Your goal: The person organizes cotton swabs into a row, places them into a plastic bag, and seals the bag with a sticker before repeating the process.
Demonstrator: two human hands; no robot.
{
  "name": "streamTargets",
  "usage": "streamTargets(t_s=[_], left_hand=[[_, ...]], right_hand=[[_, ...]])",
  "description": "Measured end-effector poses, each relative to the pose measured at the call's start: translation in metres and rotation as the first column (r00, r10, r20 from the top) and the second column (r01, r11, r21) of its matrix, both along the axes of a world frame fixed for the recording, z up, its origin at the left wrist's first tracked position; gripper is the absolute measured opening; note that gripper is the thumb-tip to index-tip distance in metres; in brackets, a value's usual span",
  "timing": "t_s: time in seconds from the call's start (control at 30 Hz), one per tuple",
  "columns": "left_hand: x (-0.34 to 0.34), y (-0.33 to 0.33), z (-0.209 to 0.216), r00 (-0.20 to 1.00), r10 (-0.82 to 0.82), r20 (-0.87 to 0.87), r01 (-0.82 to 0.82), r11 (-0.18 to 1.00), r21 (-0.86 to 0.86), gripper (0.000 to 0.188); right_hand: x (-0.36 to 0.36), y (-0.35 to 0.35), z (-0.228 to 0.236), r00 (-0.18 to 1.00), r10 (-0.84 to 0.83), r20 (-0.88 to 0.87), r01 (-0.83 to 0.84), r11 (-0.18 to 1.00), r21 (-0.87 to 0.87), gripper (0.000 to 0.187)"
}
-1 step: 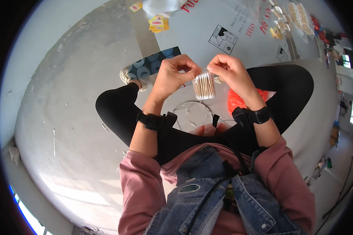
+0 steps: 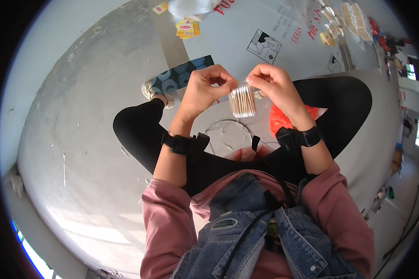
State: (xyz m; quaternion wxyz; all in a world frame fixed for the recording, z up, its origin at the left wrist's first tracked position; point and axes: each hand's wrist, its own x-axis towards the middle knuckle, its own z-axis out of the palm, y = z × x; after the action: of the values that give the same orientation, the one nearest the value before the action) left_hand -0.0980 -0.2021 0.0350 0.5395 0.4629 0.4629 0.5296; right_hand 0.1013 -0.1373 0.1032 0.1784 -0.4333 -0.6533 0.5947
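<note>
A clear plastic bag of cotton swabs (image 2: 242, 102) hangs between my two hands, its swabs standing side by side with white tips at the bottom. My left hand (image 2: 208, 86) pinches the bag's top edge at one corner between thumb and fingertips. At the opposite corner, my right hand (image 2: 273, 86) grips the same edge in a like pinch. The bag is held above the floor, between my bent knees. Whether its top is sealed or parted is too small to tell.
Ahead lies a table covered in printed sheeting (image 2: 228, 37). On it are yellow packets (image 2: 187, 29), a clear plastic bundle (image 2: 193, 7) and more bagged swabs (image 2: 357, 21) at far right. A red plastic bag (image 2: 279, 121) sits by my right forearm; a wire loop (image 2: 226, 122) is below my hands.
</note>
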Motion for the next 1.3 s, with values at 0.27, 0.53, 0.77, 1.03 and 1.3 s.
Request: streamTargets(t_s=[0.27, 0.53, 0.77, 1.03, 1.3], left_hand=[[-0.002, 0.0, -0.001, 1.0, 0.008, 0.022, -0.007, 1.0, -0.018, 0.006], [-0.009, -0.006, 0.002, 0.97, 0.025, 0.24, 0.041, 0.963, -0.267, 0.058], [0.018, -0.006, 0.006, 0.917, 0.085, 0.391, 0.019, 0.967, -0.254, 0.038], [0.03, -0.007, 0.004, 0.97, 0.129, 0.205, -0.121, 0.991, -0.051, 0.027], [0.033, -0.011, 0.018, 0.945, 0.246, -0.214, -0.14, 0.899, 0.414, 0.031]], right_hand=[[0.016, 0.001, 0.005, 0.998, -0.062, 0.0, 0.062, 0.995, -0.084, 0.012], [0.018, -0.018, 0.0, 0.986, -0.049, -0.157, 0.135, 0.789, 0.599, 0.007], [0.014, -0.034, -0.025, 0.978, -0.093, -0.184, 0.189, 0.76, 0.622, 0.017], [0.013, -0.04, -0.042, 0.929, -0.251, -0.27, 0.229, 0.967, -0.111, 0.02], [0.021, -0.034, -0.051, 0.911, -0.255, -0.325, 0.226, 0.966, -0.123, 0.009]])
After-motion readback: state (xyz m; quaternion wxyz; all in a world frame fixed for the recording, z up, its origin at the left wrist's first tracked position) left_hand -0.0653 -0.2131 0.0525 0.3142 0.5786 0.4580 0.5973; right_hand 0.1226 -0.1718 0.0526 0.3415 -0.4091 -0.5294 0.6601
